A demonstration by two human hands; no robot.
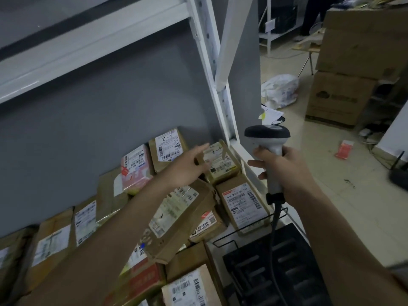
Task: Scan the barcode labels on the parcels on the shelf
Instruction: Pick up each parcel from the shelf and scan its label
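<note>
Right hand (284,166) grips the pale handle of a barcode scanner (268,149), fingers curled round it, the dark scanner head upright above the knuckles and its black cable (274,221) dropping from the base of the handle below the hand. Left hand (187,167) is stretched forward with its fingers straight and spread loosely, holding nothing; the fingertips lie over the near edge of a small brown parcel (220,162) marked with handwriting on its white label. Whether they touch it cannot be told.

Just beyond the left hand, a taller brown parcel (169,147) leans against the grey back wall (99,129) of the shelf, and beside that, further to the hand's left, stands a pink-printed parcel (134,171). Below the left wrist a long cardboard box (176,219) lies tilted across the heap, label up. Between the two hands, under the right one, a flat parcel with a large white barcode label (242,204) lies face up. More labelled parcels run along the shelf under the left forearm.

Between the hands rises the white shelf upright (223,102). Below the right forearm sits a black wire rack (276,257). Beyond the right hand, on the tiled floor (320,151), are a white plastic bag (280,89), stacked cardboard cartons (353,62) and a small red packet (344,149).
</note>
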